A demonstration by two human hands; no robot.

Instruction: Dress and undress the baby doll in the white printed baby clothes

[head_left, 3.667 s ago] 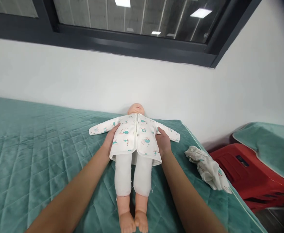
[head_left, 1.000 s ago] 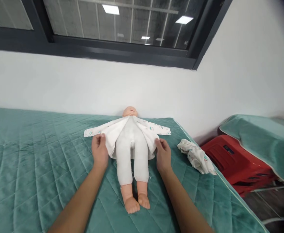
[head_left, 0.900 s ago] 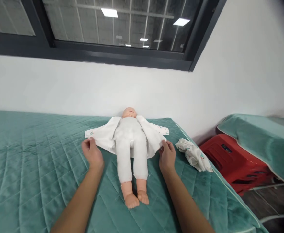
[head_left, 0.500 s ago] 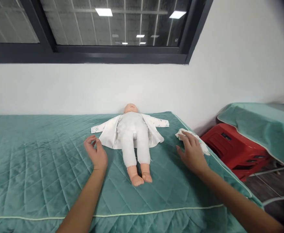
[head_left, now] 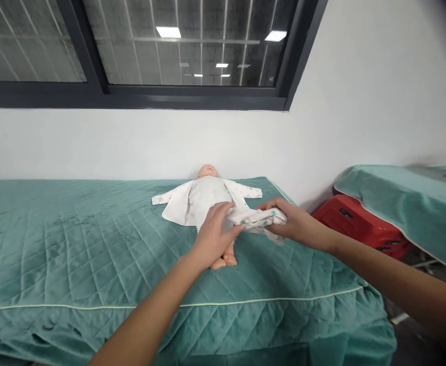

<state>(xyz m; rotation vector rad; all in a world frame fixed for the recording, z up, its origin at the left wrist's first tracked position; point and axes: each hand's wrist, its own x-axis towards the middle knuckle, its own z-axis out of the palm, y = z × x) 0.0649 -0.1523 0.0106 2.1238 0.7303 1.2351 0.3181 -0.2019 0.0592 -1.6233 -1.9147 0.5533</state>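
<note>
Between my hands is a bunched white cloth garment (head_left: 259, 217) with small green prints, held up over the bed. My left hand (head_left: 217, 234) pinches its left end, thumb below and fingers above. At the other end my right hand (head_left: 289, 221) grips it. Behind them a baby doll (head_left: 209, 189) lies on its back, feet towards me. An open white jacket (head_left: 179, 206) with printed sleeves is spread out under the doll, its arms reaching to both sides. My left hand and the cloth hide most of the doll's legs.
A green quilted cover (head_left: 73, 244) spreads over the bed. A red plastic stool (head_left: 350, 223) stands to the right, beside another surface with a green cover (head_left: 398, 203). The white wall (head_left: 139, 142) and dark window frame (head_left: 192, 97) rise behind the bed.
My right hand has picked up the white cloth from the bed's right side and brought it to the middle. My left hand has moved right and taken hold of it too.
</note>
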